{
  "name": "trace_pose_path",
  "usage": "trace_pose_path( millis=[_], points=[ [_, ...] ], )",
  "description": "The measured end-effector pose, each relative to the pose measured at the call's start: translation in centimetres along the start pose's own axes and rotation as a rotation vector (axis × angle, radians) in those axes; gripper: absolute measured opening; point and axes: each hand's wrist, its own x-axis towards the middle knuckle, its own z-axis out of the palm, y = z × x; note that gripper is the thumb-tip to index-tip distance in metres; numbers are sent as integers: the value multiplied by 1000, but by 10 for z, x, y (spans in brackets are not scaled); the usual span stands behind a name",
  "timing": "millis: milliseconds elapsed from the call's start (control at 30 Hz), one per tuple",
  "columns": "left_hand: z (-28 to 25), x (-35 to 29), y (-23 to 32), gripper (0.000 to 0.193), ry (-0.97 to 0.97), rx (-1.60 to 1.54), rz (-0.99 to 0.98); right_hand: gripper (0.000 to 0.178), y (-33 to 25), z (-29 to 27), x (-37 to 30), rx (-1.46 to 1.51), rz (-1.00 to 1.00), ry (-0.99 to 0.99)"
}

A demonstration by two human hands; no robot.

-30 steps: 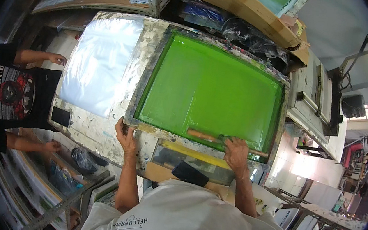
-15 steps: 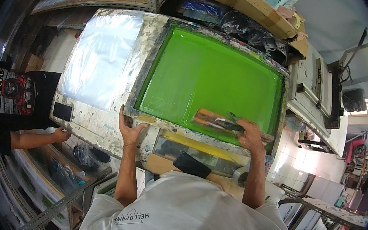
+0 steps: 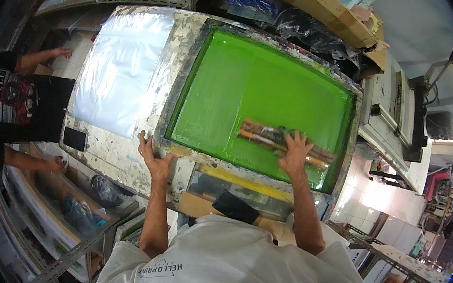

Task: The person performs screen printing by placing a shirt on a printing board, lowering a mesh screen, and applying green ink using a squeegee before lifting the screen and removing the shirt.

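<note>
A squeegee [image 3: 258,132] with a worn, ink-stained wooden handle lies across the near right part of a green printing screen [image 3: 278,80]. Over its handle my right hand [image 3: 294,154] curls its fingers from above, holding it. The screen's dirty frame [image 3: 185,81] surrounds the green surface, and the squeegee's lower edge is hidden. Beside the frame's near left corner, my left hand [image 3: 154,161] rests with thumb and fingers apart, holding nothing. To the left, clear plastic sheets [image 3: 119,73] lie flat on the paint-spattered table [image 3: 99,152].
A co-worker in a black shirt [image 3: 52,105] stands at the left, both arms away from the table. A black phone-like object [image 3: 75,139] sits at the table's left corner. Before me are a dark flat object [image 3: 236,207] and a yellow strip [image 3: 244,180]. Cardboard [image 3: 303,5] stands behind.
My right hand has shifted left along the squeegee, its fingers now spread over the handle. My left hand stays near the frame corner. The co-worker's hand has left the table edge.
</note>
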Motion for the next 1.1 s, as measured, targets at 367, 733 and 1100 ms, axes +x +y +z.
trace_pose_path(
  millis=[367,733,1100],
  points=[
    [2,0,-6,75,-4,-46,-6,73,78,7,201,-76,-78,214],
    [4,-8,-2,82,-35,-465,-325,75,56,-32,254,-280,-37,94],
    [-10,17,25,87,142,-295,-31,72,-50,-180,-5,75,-122,-271]
  ],
)
